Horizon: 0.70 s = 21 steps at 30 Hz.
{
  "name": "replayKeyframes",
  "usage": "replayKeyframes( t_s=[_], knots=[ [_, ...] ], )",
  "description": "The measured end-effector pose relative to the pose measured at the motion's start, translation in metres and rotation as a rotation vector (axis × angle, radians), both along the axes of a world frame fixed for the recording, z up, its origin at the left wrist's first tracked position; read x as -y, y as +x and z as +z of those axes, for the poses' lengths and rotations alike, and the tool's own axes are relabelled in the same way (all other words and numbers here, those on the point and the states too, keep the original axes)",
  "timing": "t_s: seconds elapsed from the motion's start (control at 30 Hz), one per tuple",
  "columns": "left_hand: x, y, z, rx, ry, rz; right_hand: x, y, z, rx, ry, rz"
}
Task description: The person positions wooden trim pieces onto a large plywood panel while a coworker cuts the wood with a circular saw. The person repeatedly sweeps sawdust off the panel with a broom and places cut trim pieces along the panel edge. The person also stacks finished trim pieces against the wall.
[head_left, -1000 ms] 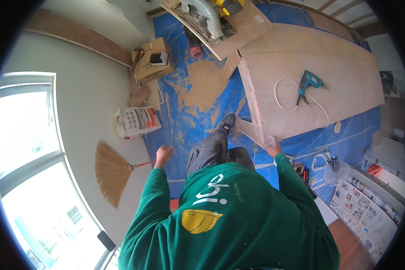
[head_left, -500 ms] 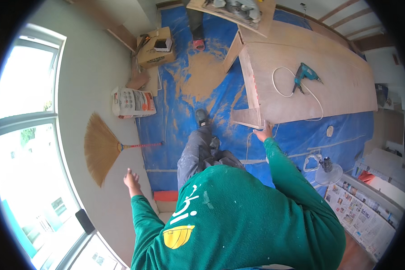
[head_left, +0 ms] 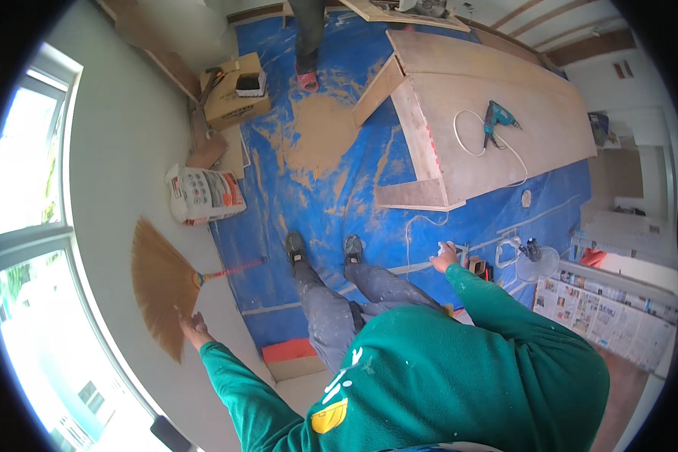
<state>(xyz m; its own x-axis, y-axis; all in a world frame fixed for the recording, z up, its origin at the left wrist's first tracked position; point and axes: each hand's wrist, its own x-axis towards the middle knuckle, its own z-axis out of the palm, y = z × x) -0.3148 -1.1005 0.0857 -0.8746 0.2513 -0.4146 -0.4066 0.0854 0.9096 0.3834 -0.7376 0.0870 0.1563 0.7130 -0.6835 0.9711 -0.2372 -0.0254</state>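
Note:
My left hand (head_left: 194, 329) is stretched out with its fingers apart, overlapping the lower edge of a straw broom's (head_left: 157, 282) fan; I cannot tell whether it touches the bristles. The broom leans on the left wall, its red-striped handle pointing right. My right hand (head_left: 445, 258) hovers above the blue sheet with fingers loosely spread, apart from the near corner of a large wooden box frame (head_left: 520, 162). A teal corded power drill (head_left: 499, 123) lies on that frame's top panel.
Brown dust (head_left: 316, 135) covers part of the blue floor sheet (head_left: 279, 290). A white printed sack (head_left: 206, 194) and a cardboard box (head_left: 237, 104) stand along the left wall. A person's leg in a red slipper (head_left: 306, 80) is at the back. Newspaper sheets (head_left: 606, 316) lie at right.
My right hand has come away from the frame's corner. My left hand has moved left and down to the broom's bristles. My feet now stand side by side, and the view has shifted.

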Motion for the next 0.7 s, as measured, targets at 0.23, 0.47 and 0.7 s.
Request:
replayKeyframes(
  t_s=[0.23,0.47,0.7],
  knots=[
    [0.032,-0.097,-0.112,-0.530,-1.012,-0.468,0.049,-0.090,0.009,-0.110,0.016,0.107],
    [-0.018,-0.077,-0.129,-0.697,-1.235,-0.326,0.068,-0.168,-0.001,-0.289,-0.046,0.175],
    [-0.135,0.045,0.061,-0.470,-0.294,-0.512,0.078,-0.205,-0.017,-0.552,-0.060,0.300]
  ],
)
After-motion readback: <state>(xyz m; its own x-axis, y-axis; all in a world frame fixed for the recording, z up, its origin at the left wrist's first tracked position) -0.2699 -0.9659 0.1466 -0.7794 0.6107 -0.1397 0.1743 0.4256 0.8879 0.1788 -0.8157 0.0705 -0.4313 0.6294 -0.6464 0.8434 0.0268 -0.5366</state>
